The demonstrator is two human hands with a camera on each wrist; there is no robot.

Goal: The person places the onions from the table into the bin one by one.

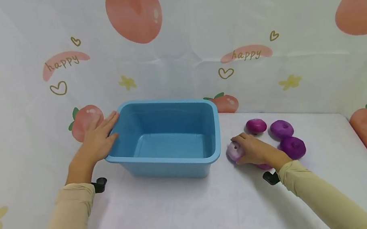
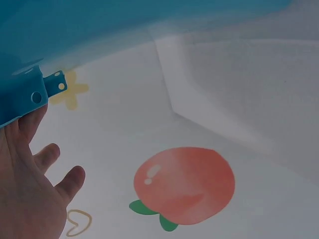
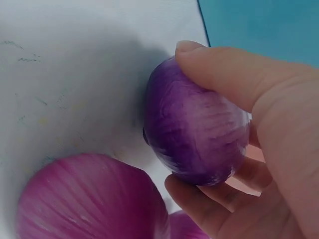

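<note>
A blue plastic bin (image 1: 166,165) stands on the white table, with nothing inside it. My left hand (image 1: 101,139) lies flat against its left rim, fingers straight; the left wrist view shows that hand (image 2: 30,194) under the bin's blue edge (image 2: 25,94). Just right of the bin, my right hand (image 1: 246,148) grips a purple onion (image 1: 234,151) that sits on the table. Up close in the right wrist view, thumb and fingers (image 3: 224,64) curl round the onion (image 3: 194,134). A second onion (image 3: 89,199) lies beside it.
Three more purple onions (image 1: 256,126) (image 1: 281,129) (image 1: 293,147) lie right of my hand, and part of another (image 1: 264,166) shows under my wrist. A cloth printed with peaches (image 1: 134,12) walls the table behind and at both sides. The table edge (image 1: 365,140) runs on the right.
</note>
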